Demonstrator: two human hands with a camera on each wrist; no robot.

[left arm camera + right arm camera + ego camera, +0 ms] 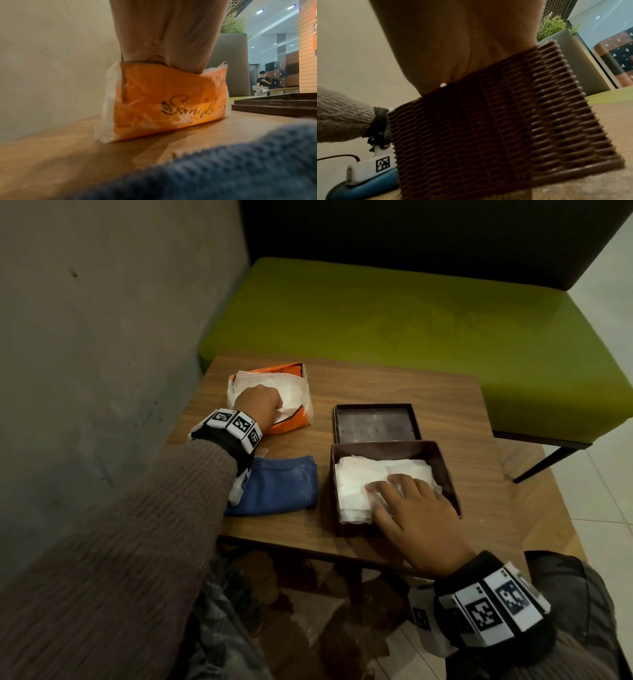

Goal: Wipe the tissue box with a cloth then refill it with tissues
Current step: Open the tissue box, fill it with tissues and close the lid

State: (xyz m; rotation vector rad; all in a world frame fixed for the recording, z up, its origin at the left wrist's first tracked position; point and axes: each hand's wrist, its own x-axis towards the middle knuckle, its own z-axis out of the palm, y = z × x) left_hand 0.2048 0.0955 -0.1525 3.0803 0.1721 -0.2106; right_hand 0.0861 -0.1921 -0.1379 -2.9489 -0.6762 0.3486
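Right hand (416,510) nearest, laid flat with fingers spread and relaxed on the stack of tissues (363,474) inside the tissue box (445,470); pressing, not curled round anything. Brown woven box wall fills the right wrist view, palm dipping over its rim. Box at right front of the wooden table (394,395), lid (375,424) off and lying upturned just behind, touching or nearly so

Left hand (262,402) reached into the torn-open top of the orange tissue pack (291,419) at the table's far left. Knuckles bent, fingers down among the white sheets; fingertips hidden, so cannot tell for sure whether a bunch is pinched or only touched. Left wrist view: hand sunk into the pack's top, pack wrapper dented under it

Blue cloth (284,484) folded flat between pack and near edge, left of the box, under the left forearm; not in either hand

Step in hand, by judgement: wiping appears finished, refilling under way. Box already holds a fair layer, yet sits below the rim, so room for more

Next move probably calls for: firm pinch on a clump in the pack, lift clear without dragging the light wrapper along, carry across to the box, right hand lifted aside to admit it, then pressed flat again. Lid back on afterwards

Risk: pack sliding or rising with the pull, nothing pinning it down
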